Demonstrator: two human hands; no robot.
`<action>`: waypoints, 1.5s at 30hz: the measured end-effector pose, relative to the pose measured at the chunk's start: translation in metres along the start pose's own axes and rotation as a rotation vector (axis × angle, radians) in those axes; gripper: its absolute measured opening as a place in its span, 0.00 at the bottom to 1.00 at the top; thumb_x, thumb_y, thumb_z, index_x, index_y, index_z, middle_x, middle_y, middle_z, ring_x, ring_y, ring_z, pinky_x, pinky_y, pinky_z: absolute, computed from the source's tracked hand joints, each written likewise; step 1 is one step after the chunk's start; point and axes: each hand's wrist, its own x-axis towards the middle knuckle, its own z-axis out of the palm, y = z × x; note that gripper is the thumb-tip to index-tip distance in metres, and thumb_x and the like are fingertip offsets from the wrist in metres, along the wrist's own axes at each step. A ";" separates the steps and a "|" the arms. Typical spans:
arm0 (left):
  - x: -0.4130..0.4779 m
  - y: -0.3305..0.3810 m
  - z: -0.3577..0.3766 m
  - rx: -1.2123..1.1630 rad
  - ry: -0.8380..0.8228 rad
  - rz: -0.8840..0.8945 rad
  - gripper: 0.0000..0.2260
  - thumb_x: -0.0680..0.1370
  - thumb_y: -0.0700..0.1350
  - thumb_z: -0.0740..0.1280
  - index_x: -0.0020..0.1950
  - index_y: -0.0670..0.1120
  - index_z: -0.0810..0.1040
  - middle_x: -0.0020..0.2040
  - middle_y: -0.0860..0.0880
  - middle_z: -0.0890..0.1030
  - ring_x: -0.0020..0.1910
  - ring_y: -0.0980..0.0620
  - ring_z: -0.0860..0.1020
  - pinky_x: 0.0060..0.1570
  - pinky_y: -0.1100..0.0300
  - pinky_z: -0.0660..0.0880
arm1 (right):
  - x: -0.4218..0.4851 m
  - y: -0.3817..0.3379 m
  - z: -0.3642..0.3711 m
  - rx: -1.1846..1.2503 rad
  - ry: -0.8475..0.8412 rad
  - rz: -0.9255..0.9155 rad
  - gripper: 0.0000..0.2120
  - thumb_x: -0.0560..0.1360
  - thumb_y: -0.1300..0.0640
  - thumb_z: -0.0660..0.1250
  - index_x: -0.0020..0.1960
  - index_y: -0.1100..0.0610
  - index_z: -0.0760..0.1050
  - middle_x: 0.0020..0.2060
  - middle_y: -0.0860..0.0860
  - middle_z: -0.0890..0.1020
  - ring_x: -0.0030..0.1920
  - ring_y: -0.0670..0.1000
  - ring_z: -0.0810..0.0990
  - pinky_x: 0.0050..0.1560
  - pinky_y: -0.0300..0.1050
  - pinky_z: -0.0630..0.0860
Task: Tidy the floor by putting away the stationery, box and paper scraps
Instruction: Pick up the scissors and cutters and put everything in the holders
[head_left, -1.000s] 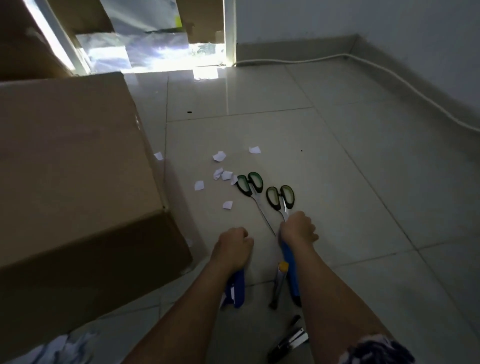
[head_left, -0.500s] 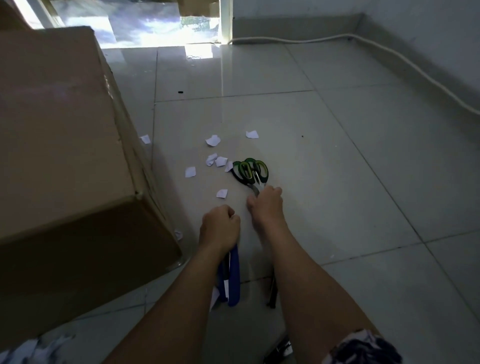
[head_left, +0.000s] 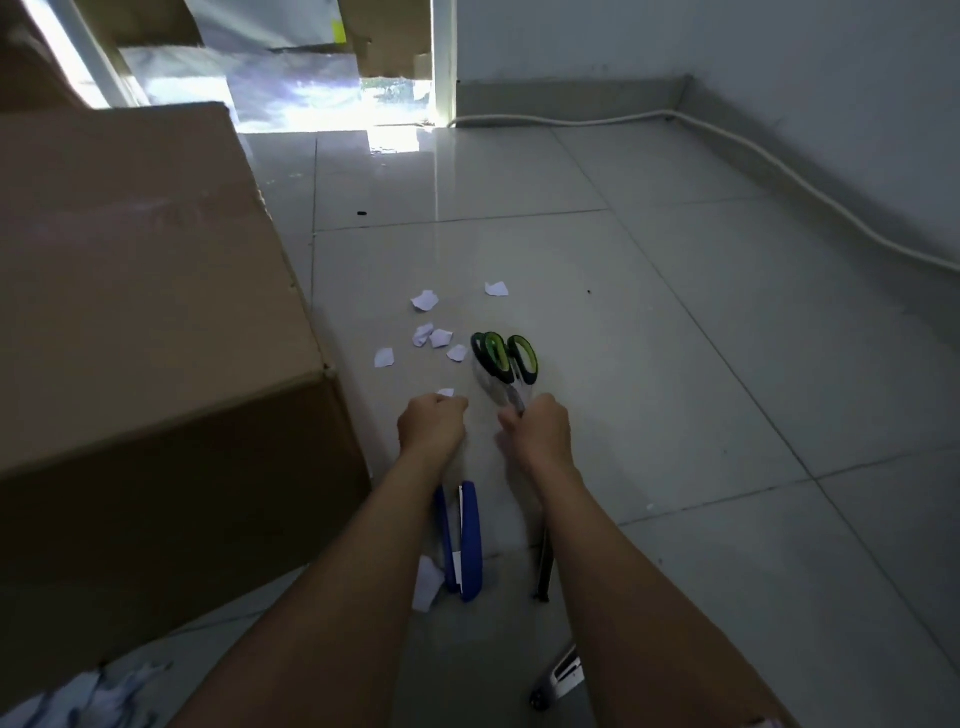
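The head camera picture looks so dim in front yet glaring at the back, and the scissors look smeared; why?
Head view: daylight from the doorway blows out white and mirrors off the glossy tiled floor, leaving the cardboard box and arms in shadow; the scissors gripped by the right hand show ghosted motion blur; the wide lens bows the wall cable.

big cardboard box (head_left: 145, 332) walls off the whole left side. paper scraps (head_left: 426, 338) dot the tile just beside it. wide open floor (head_left: 701, 389) to the right, only a white cable (head_left: 779, 161) along the wall.
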 end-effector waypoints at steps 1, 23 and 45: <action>-0.002 0.005 -0.001 -0.127 -0.047 -0.076 0.11 0.78 0.48 0.62 0.39 0.45 0.74 0.39 0.45 0.75 0.37 0.47 0.73 0.41 0.56 0.71 | -0.010 -0.002 -0.003 0.046 -0.001 -0.063 0.11 0.75 0.58 0.64 0.51 0.67 0.72 0.47 0.62 0.78 0.44 0.55 0.77 0.35 0.41 0.68; -0.058 0.035 -0.007 -0.575 -0.376 -0.107 0.13 0.77 0.38 0.65 0.60 0.34 0.76 0.44 0.44 0.81 0.39 0.52 0.77 0.46 0.59 0.76 | -0.092 -0.025 -0.035 0.054 -0.081 -0.362 0.14 0.81 0.58 0.54 0.45 0.65 0.75 0.38 0.57 0.75 0.36 0.52 0.72 0.29 0.36 0.65; -0.036 -0.006 -0.029 -0.123 -0.181 -0.173 0.10 0.77 0.31 0.57 0.37 0.36 0.72 0.31 0.41 0.73 0.26 0.50 0.69 0.26 0.61 0.65 | -0.096 0.036 0.036 -0.186 -0.210 -0.050 0.15 0.72 0.48 0.67 0.46 0.60 0.70 0.44 0.56 0.76 0.42 0.55 0.76 0.35 0.42 0.67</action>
